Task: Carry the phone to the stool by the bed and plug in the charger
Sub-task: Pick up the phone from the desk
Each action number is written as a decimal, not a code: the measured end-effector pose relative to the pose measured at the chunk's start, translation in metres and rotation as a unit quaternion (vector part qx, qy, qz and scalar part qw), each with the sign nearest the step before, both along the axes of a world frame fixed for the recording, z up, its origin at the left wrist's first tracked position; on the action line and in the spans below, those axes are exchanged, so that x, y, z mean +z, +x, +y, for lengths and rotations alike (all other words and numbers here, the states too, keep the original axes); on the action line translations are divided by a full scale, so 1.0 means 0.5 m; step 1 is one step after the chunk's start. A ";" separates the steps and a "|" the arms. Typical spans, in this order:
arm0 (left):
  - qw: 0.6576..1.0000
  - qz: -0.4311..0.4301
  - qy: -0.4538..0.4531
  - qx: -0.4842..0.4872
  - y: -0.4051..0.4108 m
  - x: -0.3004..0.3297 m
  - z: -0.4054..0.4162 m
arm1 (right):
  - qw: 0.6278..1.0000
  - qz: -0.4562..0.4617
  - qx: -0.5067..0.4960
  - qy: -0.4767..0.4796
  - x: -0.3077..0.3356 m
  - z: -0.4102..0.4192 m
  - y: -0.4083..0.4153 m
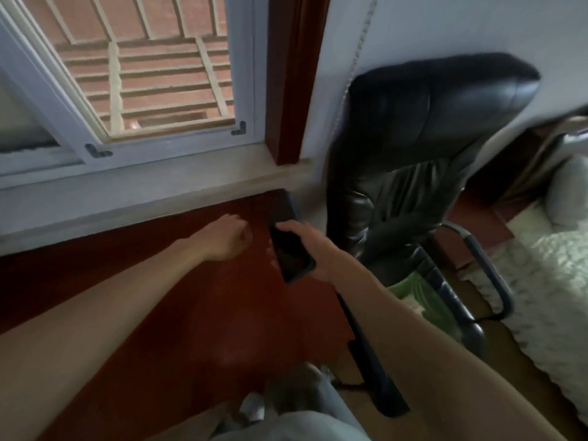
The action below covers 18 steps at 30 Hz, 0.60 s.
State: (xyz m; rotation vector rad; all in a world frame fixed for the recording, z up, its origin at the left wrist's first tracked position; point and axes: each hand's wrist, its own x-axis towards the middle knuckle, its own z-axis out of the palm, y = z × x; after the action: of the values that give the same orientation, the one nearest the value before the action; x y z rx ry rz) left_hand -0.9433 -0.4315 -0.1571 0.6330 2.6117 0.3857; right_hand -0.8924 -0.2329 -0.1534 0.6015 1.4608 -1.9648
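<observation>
A: Dim bedroom corner. What sits farthest left?

B: Window (133,74) with a white frame, brick wall outside, and a pale sill (127,189) under it. Below that runs a dark red desk (191,313).

A: And the 2 hands?

B: Left hand (227,238) is over the desk near the sill, fingers curled in toward a loose fist, nothing visible in it. Just to its right, the right hand (310,249) is clamped around a dark phone (291,254), thumb across its upper end, screen facing up and black. Phone is held just above the desk's right edge.

A: Further right?

B: Black leather office chair (423,148) against the wall, then a bed (547,281) with a pale textured cover at the far right edge.
</observation>
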 end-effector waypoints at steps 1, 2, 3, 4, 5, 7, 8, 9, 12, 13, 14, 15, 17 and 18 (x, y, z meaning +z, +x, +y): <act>1.000 -0.011 0.006 -0.020 0.000 -0.002 0.009 | 0.999 0.014 0.000 0.052 0.000 0.002 0.019; 0.999 -0.022 0.010 -0.028 -0.001 -0.002 0.021 | 0.995 0.023 0.004 0.095 0.000 0.007 0.040; 0.999 -0.027 0.013 -0.029 -0.001 0.002 0.035 | 0.991 0.027 0.009 0.129 0.001 0.016 0.063; 0.999 -0.027 0.016 -0.029 0.001 0.011 0.051 | 0.987 0.025 0.013 0.157 0.002 0.028 0.086; 0.999 -0.025 0.023 -0.034 0.003 0.021 0.072 | 0.983 0.021 0.013 0.180 0.004 0.045 0.110; 0.997 -0.021 0.043 -0.058 0.014 0.041 0.127 | 0.975 0.015 -0.008 0.221 0.007 0.093 0.162; 0.996 -0.018 0.050 -0.075 0.024 0.050 0.159 | 0.972 0.015 -0.026 0.235 0.010 0.119 0.189; 0.994 -0.015 0.056 -0.095 0.037 0.058 0.194 | 0.969 0.016 -0.046 0.242 0.014 0.147 0.217; 0.985 -0.020 0.069 -0.155 0.090 0.073 0.302 | 0.958 0.017 -0.115 0.261 0.038 0.228 0.302; 0.982 -0.019 0.072 -0.176 0.111 0.077 0.340 | 0.951 0.016 -0.140 0.276 0.048 0.254 0.332; 0.977 -0.015 0.075 -0.198 0.133 0.082 0.376 | 0.942 0.015 -0.165 0.292 0.058 0.279 0.362; 0.973 -0.012 0.078 -0.218 0.155 0.087 0.412 | 0.932 0.017 -0.188 0.310 0.069 0.303 0.393; 0.962 -0.016 0.085 -0.260 0.204 0.097 0.482 | 0.910 0.025 -0.232 0.342 0.086 0.350 0.461; 0.955 -0.019 0.085 -0.283 0.230 0.102 0.517 | 0.899 0.027 -0.253 0.357 0.092 0.371 0.498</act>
State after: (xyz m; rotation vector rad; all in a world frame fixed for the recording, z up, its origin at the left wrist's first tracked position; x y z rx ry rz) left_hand -0.8285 -0.1731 -0.1062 1.3663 2.2376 0.4296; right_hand -0.6436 -0.0472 -0.1073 1.3686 2.2495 -1.7476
